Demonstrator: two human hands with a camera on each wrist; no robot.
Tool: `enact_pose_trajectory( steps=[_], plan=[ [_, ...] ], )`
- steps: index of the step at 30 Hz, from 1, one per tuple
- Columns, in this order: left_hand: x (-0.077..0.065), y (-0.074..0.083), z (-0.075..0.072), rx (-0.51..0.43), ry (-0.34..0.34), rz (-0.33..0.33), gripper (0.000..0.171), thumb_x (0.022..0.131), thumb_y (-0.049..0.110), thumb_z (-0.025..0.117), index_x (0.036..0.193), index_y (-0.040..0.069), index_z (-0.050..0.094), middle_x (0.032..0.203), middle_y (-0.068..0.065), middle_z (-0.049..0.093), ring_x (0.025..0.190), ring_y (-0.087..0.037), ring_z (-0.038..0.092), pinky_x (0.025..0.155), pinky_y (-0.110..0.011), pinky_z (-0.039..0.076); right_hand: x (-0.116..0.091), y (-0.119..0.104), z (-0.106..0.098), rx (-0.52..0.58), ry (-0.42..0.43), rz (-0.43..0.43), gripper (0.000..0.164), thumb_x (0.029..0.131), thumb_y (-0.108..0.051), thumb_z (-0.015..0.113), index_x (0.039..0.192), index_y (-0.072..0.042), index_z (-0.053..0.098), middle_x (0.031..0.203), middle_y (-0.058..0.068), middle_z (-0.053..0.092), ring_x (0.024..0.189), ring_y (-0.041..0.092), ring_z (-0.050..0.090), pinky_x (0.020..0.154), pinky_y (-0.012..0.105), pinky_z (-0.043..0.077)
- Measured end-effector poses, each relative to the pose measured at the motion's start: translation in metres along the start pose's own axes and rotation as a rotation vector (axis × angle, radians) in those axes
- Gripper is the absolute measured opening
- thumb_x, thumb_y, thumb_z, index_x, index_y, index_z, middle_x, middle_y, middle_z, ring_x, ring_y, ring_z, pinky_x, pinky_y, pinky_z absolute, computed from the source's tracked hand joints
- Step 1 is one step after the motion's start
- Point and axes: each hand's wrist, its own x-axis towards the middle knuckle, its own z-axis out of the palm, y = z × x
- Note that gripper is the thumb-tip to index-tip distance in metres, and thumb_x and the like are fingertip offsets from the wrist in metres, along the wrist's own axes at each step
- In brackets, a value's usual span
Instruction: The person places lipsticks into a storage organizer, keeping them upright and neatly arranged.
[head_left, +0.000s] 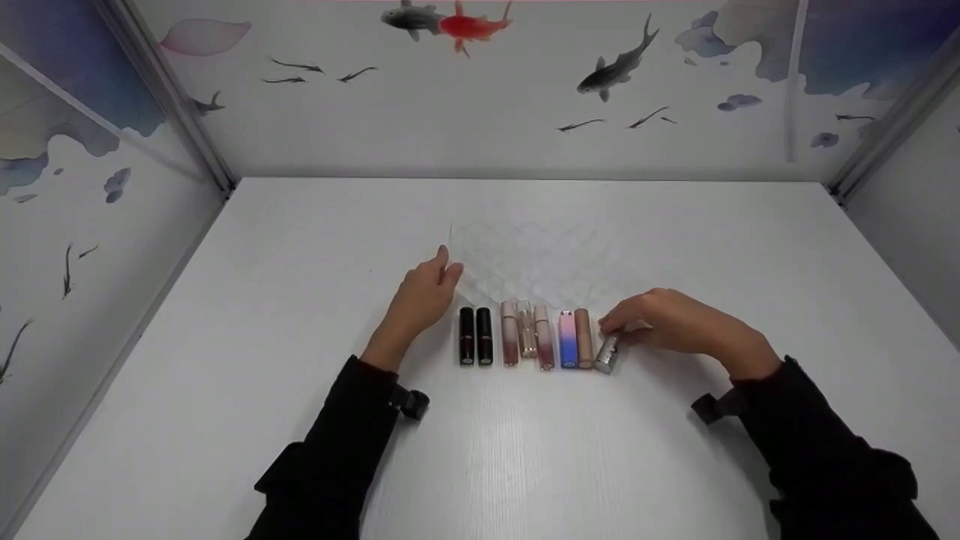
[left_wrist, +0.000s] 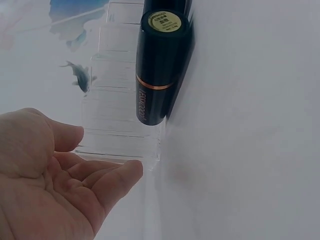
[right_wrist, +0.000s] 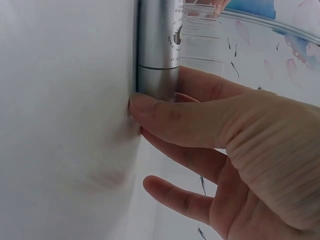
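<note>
A silver lipstick tube (head_left: 607,355) lies slightly tilted at the right end of a row of cosmetics, and my right hand (head_left: 671,322) pinches its far end between thumb and fingers. In the right wrist view the silver tube (right_wrist: 159,35) rests along the white tabletop. My left hand (head_left: 426,294) is at the left edge of a clear plastic compartment organizer (head_left: 532,251), fingers relaxed with fingertips right at its side. Nearest that hand are two black lipsticks (head_left: 475,336); one black lipstick (left_wrist: 160,70) shows a gold band and a round label on its end.
Between the black and silver tubes lie pinkish lip glosses (head_left: 510,334), a clear-capped tube (head_left: 527,330), a pink-blue tube (head_left: 568,339) and a tan tube (head_left: 584,337). The white table (head_left: 480,450) meets panels (head_left: 480,120) printed with fish at its back and sides.
</note>
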Motion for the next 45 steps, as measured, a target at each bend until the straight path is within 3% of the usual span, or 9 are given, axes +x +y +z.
enact_pose_trajectory(
  steps=[3, 6, 10, 19, 34, 36, 39, 43, 45],
  plan=[
    [0.001, 0.000, 0.000, 0.004, -0.003, -0.002, 0.060, 0.101, 0.038, 0.038, 0.147, 0.001, 0.026, 0.141, -0.018, 0.046, 0.111, -0.020, 0.052, 0.105, -0.039, 0.039, -0.001, 0.000, 0.000, -0.022, 0.009, -0.001, 0.031, 0.081, -0.004, 0.072, 0.107, -0.021, 0.072, 0.109, -0.006, 0.069, 0.101, 0.013, 0.065, 0.084, 0.034, 0.053],
    [0.001, 0.000, 0.000, 0.009, -0.006, -0.003, 0.059, 0.101, 0.038, 0.037, 0.147, 0.001, 0.026, 0.143, -0.016, 0.044, 0.122, -0.018, 0.050, 0.108, -0.038, 0.036, -0.001, 0.000, 0.001, -0.032, 0.016, 0.005, 0.030, 0.081, -0.005, 0.073, 0.105, -0.022, 0.072, 0.106, -0.007, 0.066, 0.098, 0.011, 0.063, 0.082, 0.032, 0.053],
    [0.000, 0.000, -0.001, 0.002, -0.009, -0.006, 0.059, 0.101, 0.038, 0.037, 0.147, 0.002, 0.026, 0.147, -0.013, 0.039, 0.137, -0.020, 0.037, 0.111, -0.039, 0.031, -0.001, 0.000, 0.000, -0.018, 0.026, 0.003, 0.030, 0.079, -0.004, 0.074, 0.105, -0.019, 0.072, 0.104, -0.004, 0.066, 0.096, 0.011, 0.063, 0.082, 0.033, 0.053],
    [0.000, -0.001, 0.000, 0.001, -0.015, 0.019, 0.061, 0.102, 0.039, 0.036, 0.147, 0.000, 0.026, 0.143, -0.015, 0.044, 0.134, -0.021, 0.041, 0.110, -0.038, 0.033, -0.003, 0.003, -0.001, 0.023, 0.016, 0.007, 0.030, 0.077, 0.001, 0.074, 0.101, -0.016, 0.071, 0.099, -0.006, 0.068, 0.093, 0.010, 0.064, 0.080, 0.033, 0.053],
    [0.000, 0.000, -0.001, 0.016, -0.012, 0.002, 0.060, 0.102, 0.039, 0.036, 0.147, 0.001, 0.025, 0.146, -0.013, 0.040, 0.136, -0.020, 0.038, 0.111, -0.038, 0.032, -0.004, 0.000, -0.006, 0.039, -0.006, -0.021, 0.027, 0.080, -0.003, 0.073, 0.103, -0.017, 0.070, 0.099, -0.008, 0.067, 0.092, 0.009, 0.063, 0.080, 0.033, 0.053],
    [-0.001, 0.000, -0.002, 0.023, -0.008, 0.006, 0.060, 0.102, 0.038, 0.036, 0.147, 0.001, 0.026, 0.145, -0.014, 0.042, 0.131, -0.019, 0.045, 0.110, -0.038, 0.034, -0.004, -0.001, -0.008, 0.044, -0.002, -0.016, 0.028, 0.080, -0.002, 0.073, 0.103, -0.017, 0.070, 0.100, -0.008, 0.067, 0.093, 0.009, 0.063, 0.081, 0.034, 0.053],
    [-0.002, 0.001, -0.002, 0.041, 0.003, 0.022, 0.058, 0.102, 0.037, 0.036, 0.146, -0.001, 0.028, 0.137, -0.018, 0.051, 0.109, -0.019, 0.056, 0.103, -0.037, 0.041, -0.005, -0.002, -0.009, 0.060, 0.008, -0.015, 0.028, 0.079, -0.001, 0.072, 0.103, -0.016, 0.070, 0.101, -0.007, 0.067, 0.094, 0.010, 0.064, 0.082, 0.034, 0.054],
    [-0.003, 0.002, -0.003, 0.066, 0.010, 0.035, 0.058, 0.103, 0.035, 0.035, 0.145, -0.003, 0.027, 0.114, -0.024, 0.061, 0.081, -0.022, 0.053, 0.086, -0.036, 0.046, -0.004, -0.005, -0.010, 0.069, 0.045, -0.035, 0.027, 0.080, -0.003, 0.072, 0.103, -0.016, 0.068, 0.101, -0.008, 0.064, 0.093, 0.008, 0.063, 0.081, 0.033, 0.054],
    [-0.003, 0.004, -0.003, 0.077, 0.014, 0.033, 0.058, 0.103, 0.035, 0.035, 0.145, -0.003, 0.028, 0.119, -0.024, 0.060, 0.079, -0.023, 0.054, 0.083, -0.036, 0.046, -0.002, -0.006, -0.010, 0.064, 0.082, -0.055, 0.026, 0.081, -0.005, 0.072, 0.104, -0.016, 0.067, 0.102, -0.009, 0.062, 0.092, 0.006, 0.062, 0.081, 0.033, 0.054]
  ],
)
